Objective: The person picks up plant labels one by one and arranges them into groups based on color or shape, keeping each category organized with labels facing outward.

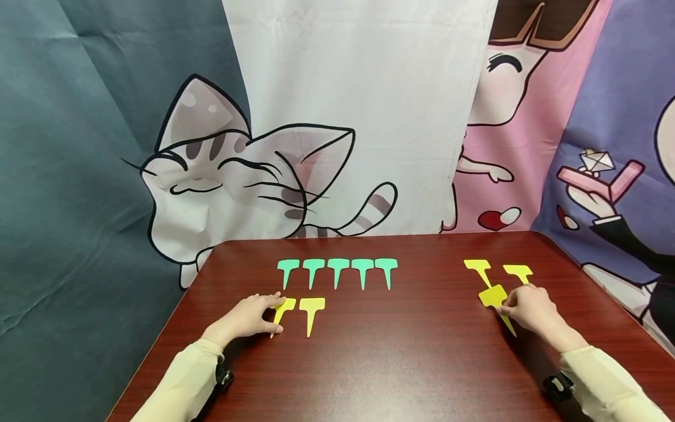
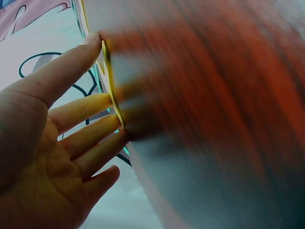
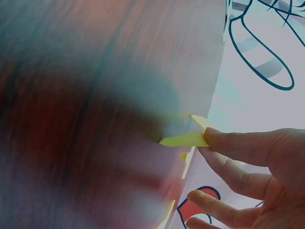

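On the left of the table, my left hand (image 1: pixel 252 317) touches a yellow T-shaped plant label (image 1: pixel 285 306) lying flat. In the left wrist view its fingers reach out straight to the label (image 2: pixel 111 88), with the thumb at one end. Just to the right lies a second yellow label (image 1: pixel 312 310). At the table's right side, my right hand (image 1: pixel 529 308) pinches another yellow plant label (image 1: pixel 493 296) between thumb and fingertips. This label (image 3: pixel 183 140) is tilted up, its stem pointing towards me. Two more yellow labels, one farther left (image 1: pixel 477 266) and one farther right (image 1: pixel 518 271), lie behind it.
A row of several green plant labels (image 1: pixel 338 267) lies near the back of the dark red-brown table (image 1: pixel 390 363). Behind the table hangs a cloth backdrop (image 1: pixel 364 64) with a cartoon cat. Each wrist wears a small black device.
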Action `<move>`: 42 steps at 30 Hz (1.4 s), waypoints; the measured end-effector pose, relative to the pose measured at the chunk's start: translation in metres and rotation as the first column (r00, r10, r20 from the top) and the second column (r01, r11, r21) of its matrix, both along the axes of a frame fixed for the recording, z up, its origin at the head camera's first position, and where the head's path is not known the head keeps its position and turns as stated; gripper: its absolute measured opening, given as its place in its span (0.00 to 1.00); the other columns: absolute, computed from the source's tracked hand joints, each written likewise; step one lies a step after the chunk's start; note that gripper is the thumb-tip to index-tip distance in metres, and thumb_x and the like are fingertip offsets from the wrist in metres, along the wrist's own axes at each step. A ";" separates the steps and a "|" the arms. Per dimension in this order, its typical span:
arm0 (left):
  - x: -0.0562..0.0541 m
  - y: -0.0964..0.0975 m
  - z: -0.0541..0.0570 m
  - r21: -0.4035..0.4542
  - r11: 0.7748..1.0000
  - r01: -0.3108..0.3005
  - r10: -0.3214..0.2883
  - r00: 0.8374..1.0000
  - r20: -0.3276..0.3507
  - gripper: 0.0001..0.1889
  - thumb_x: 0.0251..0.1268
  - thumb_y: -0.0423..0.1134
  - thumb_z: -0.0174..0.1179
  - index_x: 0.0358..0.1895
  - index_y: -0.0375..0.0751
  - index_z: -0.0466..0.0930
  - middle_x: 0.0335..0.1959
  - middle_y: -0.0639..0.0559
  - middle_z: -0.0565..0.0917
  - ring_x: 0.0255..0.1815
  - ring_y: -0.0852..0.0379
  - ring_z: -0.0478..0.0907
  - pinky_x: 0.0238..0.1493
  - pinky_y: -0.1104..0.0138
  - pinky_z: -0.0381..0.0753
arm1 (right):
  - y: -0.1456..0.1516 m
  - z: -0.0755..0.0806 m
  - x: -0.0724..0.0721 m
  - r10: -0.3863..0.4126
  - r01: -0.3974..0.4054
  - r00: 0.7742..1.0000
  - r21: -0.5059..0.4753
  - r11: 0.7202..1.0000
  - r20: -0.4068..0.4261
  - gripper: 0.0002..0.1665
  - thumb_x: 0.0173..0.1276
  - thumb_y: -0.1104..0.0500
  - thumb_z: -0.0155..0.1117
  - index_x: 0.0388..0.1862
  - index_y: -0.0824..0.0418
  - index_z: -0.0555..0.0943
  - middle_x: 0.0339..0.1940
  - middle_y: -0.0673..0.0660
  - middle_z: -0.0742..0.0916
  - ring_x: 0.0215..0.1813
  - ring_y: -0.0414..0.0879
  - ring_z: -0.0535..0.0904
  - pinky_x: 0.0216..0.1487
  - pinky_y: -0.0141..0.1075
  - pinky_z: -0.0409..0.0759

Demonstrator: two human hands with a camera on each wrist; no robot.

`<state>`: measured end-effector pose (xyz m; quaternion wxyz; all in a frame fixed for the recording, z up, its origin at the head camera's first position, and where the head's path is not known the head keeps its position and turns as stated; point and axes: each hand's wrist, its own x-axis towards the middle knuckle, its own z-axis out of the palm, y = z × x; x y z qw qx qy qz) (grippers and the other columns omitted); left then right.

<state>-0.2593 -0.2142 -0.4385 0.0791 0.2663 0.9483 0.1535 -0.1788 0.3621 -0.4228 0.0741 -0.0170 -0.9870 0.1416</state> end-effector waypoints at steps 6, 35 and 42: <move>-0.001 0.000 0.000 -0.002 1.000 0.004 -0.004 1.000 0.000 0.36 0.53 0.51 0.68 0.65 0.39 0.72 0.68 0.40 0.69 0.69 0.37 0.64 0.70 0.43 0.56 | -0.003 -0.003 -0.003 0.079 -0.078 0.995 0.031 0.996 -0.057 0.10 0.51 0.58 0.73 0.14 0.58 0.84 0.28 0.61 0.86 0.35 0.61 0.79 0.32 0.50 0.78; -0.001 0.001 -0.001 -0.005 1.000 0.008 -0.008 1.000 -0.008 0.36 0.53 0.50 0.69 0.64 0.38 0.72 0.67 0.40 0.70 0.69 0.39 0.65 0.70 0.44 0.57 | -0.046 -0.008 -0.018 0.173 -0.187 0.969 -0.064 0.980 -0.177 0.16 0.50 0.63 0.72 0.11 0.57 0.74 0.15 0.49 0.77 0.47 0.68 0.78 0.62 0.61 0.63; -0.002 0.000 -0.002 -0.003 1.000 0.018 -0.018 1.000 -0.012 0.36 0.53 0.50 0.69 0.64 0.37 0.72 0.67 0.39 0.70 0.69 0.41 0.65 0.69 0.44 0.57 | -0.057 -0.006 -0.022 0.158 -0.171 0.977 -0.091 0.981 -0.141 0.14 0.51 0.62 0.73 0.13 0.57 0.76 0.23 0.57 0.84 0.59 0.76 0.69 0.59 0.73 0.57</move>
